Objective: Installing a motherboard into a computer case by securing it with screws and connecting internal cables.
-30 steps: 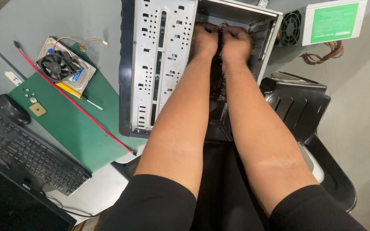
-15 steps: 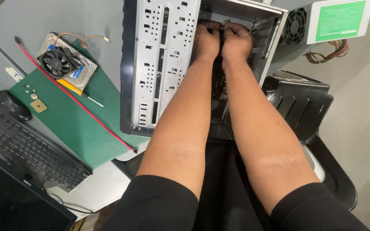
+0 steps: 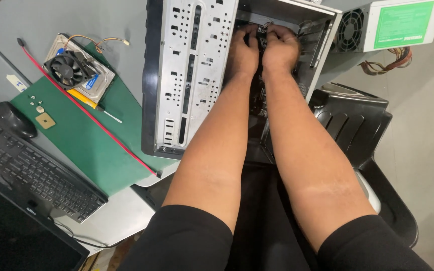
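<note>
Open grey metal computer case [image 3: 192,75], on its side at the desk edge; small dark part [image 3: 262,35] inside

Cooling fan [image 3: 66,69], keyboard [image 3: 31,168], green mat [image 3: 89,145]

Our left hand [image 3: 243,52] and right hand [image 3: 279,49] sit slightly lower in the view than a second ago, and with them the open computer case [image 3: 192,75], as our head tips a little. Our fingers now curl closer together around the small dark part [image 3: 262,31] between them. The power supply [image 3: 393,25] slides toward the upper right edge.
</note>
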